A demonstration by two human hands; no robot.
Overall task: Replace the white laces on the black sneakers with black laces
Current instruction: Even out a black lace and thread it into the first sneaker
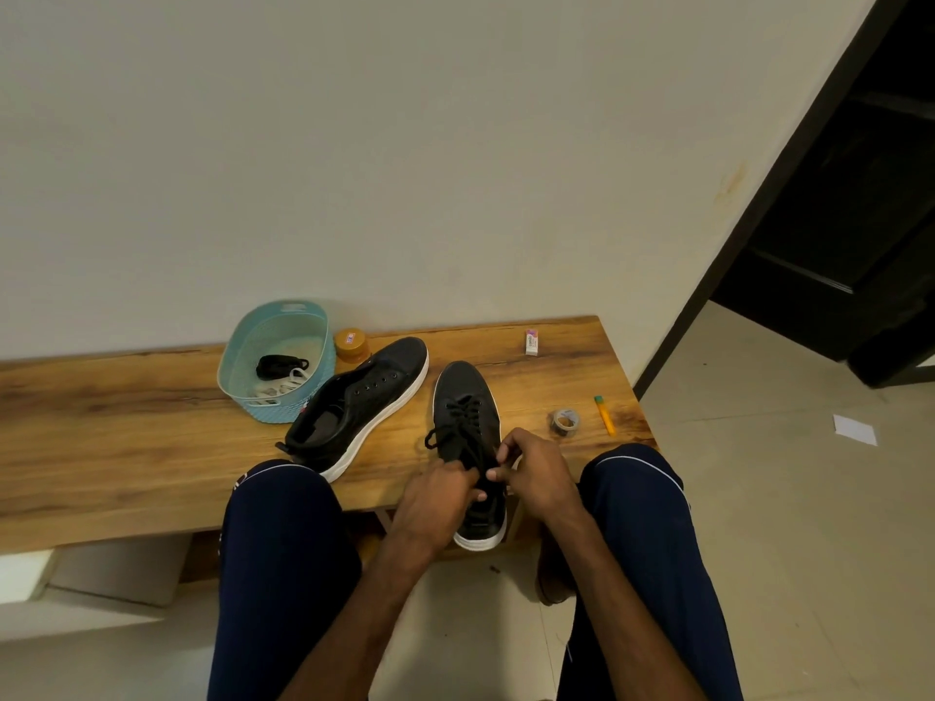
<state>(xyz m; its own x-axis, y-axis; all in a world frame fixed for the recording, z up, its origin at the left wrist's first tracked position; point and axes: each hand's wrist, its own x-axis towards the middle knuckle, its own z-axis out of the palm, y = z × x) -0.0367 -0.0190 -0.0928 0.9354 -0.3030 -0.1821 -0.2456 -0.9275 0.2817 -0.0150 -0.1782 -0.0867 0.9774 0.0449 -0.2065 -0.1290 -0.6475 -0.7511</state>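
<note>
Black lace [463,414] is already crossed through the eyelets of the laced sneaker [463,382], which stands at the centre of the frame on the wooden surface [101,422], its heel hanging over the near edge. Both hands work at the top of this shoe, close together: the left hand [435,498] has its fingers curled and pinches one part of the lace, and the right hand [536,468] pinches the other part just beside it. One loop of lace lies out toward the left. I judge that this shoe is at the tying step, so the next move calls for an even pull and a closed knot. To the left lies the unlaced sneaker [364,397] with empty eyelets. Behind it, in the blue basket [238,356], a black bundle [278,366] waits beside the removed white laces [283,384]; it must be unrolled for the second shoe.
</note>
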